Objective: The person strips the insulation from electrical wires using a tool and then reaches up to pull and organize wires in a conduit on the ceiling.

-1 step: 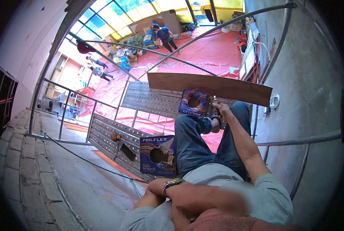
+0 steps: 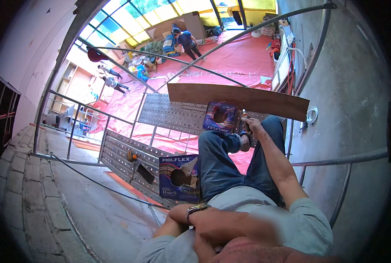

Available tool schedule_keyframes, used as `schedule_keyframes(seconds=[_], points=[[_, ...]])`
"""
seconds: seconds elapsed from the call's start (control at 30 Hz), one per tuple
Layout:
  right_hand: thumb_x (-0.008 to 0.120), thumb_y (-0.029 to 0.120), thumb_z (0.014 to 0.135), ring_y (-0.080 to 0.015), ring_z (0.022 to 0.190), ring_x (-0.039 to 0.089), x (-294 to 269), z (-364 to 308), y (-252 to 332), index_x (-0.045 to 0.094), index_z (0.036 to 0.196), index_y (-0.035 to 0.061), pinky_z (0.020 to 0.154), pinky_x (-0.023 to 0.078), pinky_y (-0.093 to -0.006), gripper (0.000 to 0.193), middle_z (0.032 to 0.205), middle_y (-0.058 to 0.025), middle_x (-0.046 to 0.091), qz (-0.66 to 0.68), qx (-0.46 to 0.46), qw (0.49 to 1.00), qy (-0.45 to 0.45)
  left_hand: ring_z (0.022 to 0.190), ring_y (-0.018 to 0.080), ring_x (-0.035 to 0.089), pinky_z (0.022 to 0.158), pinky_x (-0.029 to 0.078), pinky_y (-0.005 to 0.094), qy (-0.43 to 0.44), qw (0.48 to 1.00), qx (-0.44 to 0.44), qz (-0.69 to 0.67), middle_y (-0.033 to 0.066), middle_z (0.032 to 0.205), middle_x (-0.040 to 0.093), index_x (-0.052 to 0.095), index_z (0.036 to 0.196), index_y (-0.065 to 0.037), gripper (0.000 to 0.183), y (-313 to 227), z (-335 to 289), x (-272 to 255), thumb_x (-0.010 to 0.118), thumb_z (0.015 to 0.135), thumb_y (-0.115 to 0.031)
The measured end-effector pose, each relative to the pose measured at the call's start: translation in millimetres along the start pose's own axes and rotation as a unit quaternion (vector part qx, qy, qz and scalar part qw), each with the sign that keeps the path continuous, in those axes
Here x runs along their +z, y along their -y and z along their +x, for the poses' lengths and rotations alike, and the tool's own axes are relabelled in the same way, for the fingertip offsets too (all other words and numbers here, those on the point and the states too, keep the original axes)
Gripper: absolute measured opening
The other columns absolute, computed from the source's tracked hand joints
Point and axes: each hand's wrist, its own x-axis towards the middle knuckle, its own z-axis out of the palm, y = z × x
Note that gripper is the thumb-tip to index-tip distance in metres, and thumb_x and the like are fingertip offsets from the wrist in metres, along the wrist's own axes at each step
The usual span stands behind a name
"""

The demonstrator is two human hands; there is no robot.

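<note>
I sit on a scaffold with my right forearm along my right thigh. My right hand [image 2: 253,125] is closed around a small hand tool [image 2: 244,115] with an orange part; its exact kind is too small to tell. Beside that hand stands a blue cable box [image 2: 209,118] with a round hole. My left arm is folded up across my chest, a watch [image 2: 196,210] on its wrist. My left hand [image 2: 226,225] is raised close to the camera, its fingers partly hidden and blurred. A second blue cable box [image 2: 167,186] with a torn hole stands left of my thigh.
A brown board [image 2: 239,100] spans beyond my knees. Perforated metal planks [image 2: 169,115] bear the boxes, an orange-and-black object [image 2: 131,155] and a dark flat piece [image 2: 145,172]. Steel pipes [image 2: 230,33] surround me. A person [image 2: 186,41] stands below on red sheeting [image 2: 239,55].
A dark and pale shape has come into view behind the railing at far left. People in the background have shifted slightly. My arms and both cable boxes stay put.
</note>
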Motion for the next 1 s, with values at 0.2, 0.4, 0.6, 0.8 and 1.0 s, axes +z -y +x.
schedule_keyframes(seconds=[0.2, 0.4, 0.6, 0.8, 1.0], points=[[0.074, 0.029, 0.090, -0.0152, 0.056, 0.058, -4.6, 3.4, -1.3, 0.064, 0.078, 0.0066, 0.053, 0.046, -0.0313, 0.027, 0.067, -0.0037, 0.062, -0.014, -0.009, 1.000, -0.005, 0.108, 0.0423, 0.063, 0.101, 0.042, 0.0627, -0.005, 1.000, -0.002, -0.028, 0.0278, 0.116, 0.062, 0.058, 0.127, 0.007, 0.080, 3.0, 2.8, 1.8, 0.062, 0.088, -0.063], [0.076, 0.031, 0.088, -0.0149, 0.055, 0.057, 0.6, 0.6, -2.4, 0.064, 0.077, 0.0076, 0.052, 0.045, -0.0315, 0.029, 0.067, -0.0033, 0.062, -0.012, -0.018, 0.999, -0.024, 0.108, 0.0431, 0.063, 0.101, 0.042, 0.0627, -0.017, 0.999, 0.002, -0.046, 0.0291, 0.116, 0.062, 0.058, 0.127, 0.008, 0.081, 3.9, 1.9, 4.4, 0.060, 0.089, -0.063], [0.077, 0.033, 0.087, -0.0138, 0.054, 0.056, -6.0, 4.8, -5.9, 0.065, 0.079, 0.0080, 0.052, 0.044, -0.0310, 0.029, 0.067, -0.0031, 0.062, -0.013, -0.026, 1.000, -0.013, 0.108, 0.0439, 0.063, 0.100, 0.043, 0.0627, -0.021, 0.997, 0.011, -0.068, 0.0303, 0.115, 0.062, 0.058, 0.126, 0.010, 0.082, 5.6, 4.0, 6.9, 0.058, 0.089, -0.064], [0.077, 0.033, 0.087, -0.0143, 0.056, 0.057, -2.1, -0.3, -1.6, 0.066, 0.079, 0.0075, 0.051, 0.044, -0.0309, 0.029, 0.068, -0.0032, 0.063, -0.018, -0.020, 0.999, -0.028, 0.108, 0.0448, 0.063, 0.099, 0.044, 0.0627, -0.027, 0.997, 0.012, -0.078, 0.0316, 0.115, 0.062, 0.057, 0.126, 0.012, 0.083, 5.1, 4.7, 8.2, 0.057, 0.090, -0.064], [0.077, 0.032, 0.087, -0.0146, 0.056, 0.057, 0.5, -0.8, -2.5, 0.066, 0.080, 0.0067, 0.050, 0.043, -0.0309, 0.029, 0.069, -0.0034, 0.063, -0.013, -0.015, 0.999, -0.030, 0.108, 0.0456, 0.063, 0.099, 0.044, 0.0627, -0.032, 0.995, 0.018, -0.088, 0.0328, 0.115, 0.062, 0.057, 0.125, 0.013, 0.085, 6.5, 7.4, 12.8, 0.055, 0.090, -0.064]])
